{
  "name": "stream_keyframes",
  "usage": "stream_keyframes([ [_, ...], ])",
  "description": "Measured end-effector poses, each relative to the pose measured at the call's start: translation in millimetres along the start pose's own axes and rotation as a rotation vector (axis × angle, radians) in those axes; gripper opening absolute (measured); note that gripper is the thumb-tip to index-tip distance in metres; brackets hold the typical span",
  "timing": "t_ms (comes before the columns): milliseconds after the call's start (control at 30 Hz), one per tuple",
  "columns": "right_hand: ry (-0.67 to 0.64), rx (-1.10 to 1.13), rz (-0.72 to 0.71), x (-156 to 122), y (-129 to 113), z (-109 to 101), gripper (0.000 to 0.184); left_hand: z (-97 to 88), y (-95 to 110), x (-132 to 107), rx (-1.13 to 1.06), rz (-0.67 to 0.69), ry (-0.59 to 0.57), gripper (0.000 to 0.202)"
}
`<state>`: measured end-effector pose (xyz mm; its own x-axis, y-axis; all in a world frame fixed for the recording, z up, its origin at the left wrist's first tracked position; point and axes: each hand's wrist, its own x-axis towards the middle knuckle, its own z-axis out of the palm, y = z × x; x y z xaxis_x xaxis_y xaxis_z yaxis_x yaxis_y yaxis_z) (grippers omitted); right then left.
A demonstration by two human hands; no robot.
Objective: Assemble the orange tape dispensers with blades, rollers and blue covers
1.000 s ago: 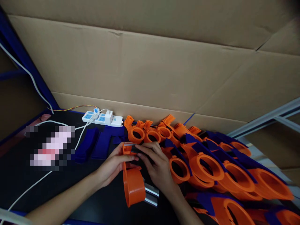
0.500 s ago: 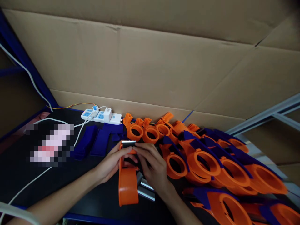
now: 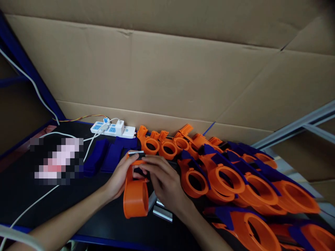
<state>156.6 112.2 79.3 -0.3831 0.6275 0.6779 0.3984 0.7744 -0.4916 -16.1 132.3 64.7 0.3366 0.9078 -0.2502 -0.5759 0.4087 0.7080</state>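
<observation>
An orange tape dispenser [image 3: 136, 200] hangs over the front of the black table, its round hub towards me. My left hand [image 3: 117, 177] is wrapped round its upper frame from the left, thumb near the top. A toothed metal blade [image 3: 136, 152] lies across the dispenser's upper end, above a dark strip. My right hand [image 3: 166, 181] presses its fingers on the right side of that end, by the dark strip. Whether those fingers pinch a separate part is hidden. Silvery metal pieces [image 3: 162, 213] lie on the table below my right hand.
Several orange dispensers [image 3: 227, 179] with blue pieces crowd the right side; smaller orange ones [image 3: 169, 148] line the back. Blue strips [image 3: 95, 158] lie left of centre. A white power strip [image 3: 128, 131] with cables sits near the cardboard wall [image 3: 157, 69]. A blurred-out item [image 3: 61, 158] lies left.
Both hands have shifted slightly left and up with the tape dispenser, which has turned a little, showing more of its hub. My right fingers now lie flatter across its upper end.
</observation>
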Motion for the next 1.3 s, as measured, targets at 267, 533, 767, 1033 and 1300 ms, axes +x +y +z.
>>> stream_keyframes([
  [267, -0.064, 0.028, -0.089, 11, 14, 11, 0.047, -1.6, 13, 5, 0.033, 0.198, 0.086, 0.026],
  [533, -0.026, 0.211, 0.004, 1, 16, 8, 0.051, 0.1, 10, 4, 0.226, 0.236, 0.089, 0.035],
  [767, -0.087, 0.147, 0.050, -5, 18, 4, 0.046, -2.1, 8, 10, 0.355, 0.239, 0.124, 0.039],
  [1033, -0.160, 0.008, -0.110, -5, 25, -1, 0.052, 1.8, 7, 6, 0.357, 0.242, 0.149, 0.040],
  [1300, -0.147, 0.105, -0.033, -6, 17, 2, 0.047, -1.9, 10, 9, 0.373, 0.236, 0.157, 0.042],
])
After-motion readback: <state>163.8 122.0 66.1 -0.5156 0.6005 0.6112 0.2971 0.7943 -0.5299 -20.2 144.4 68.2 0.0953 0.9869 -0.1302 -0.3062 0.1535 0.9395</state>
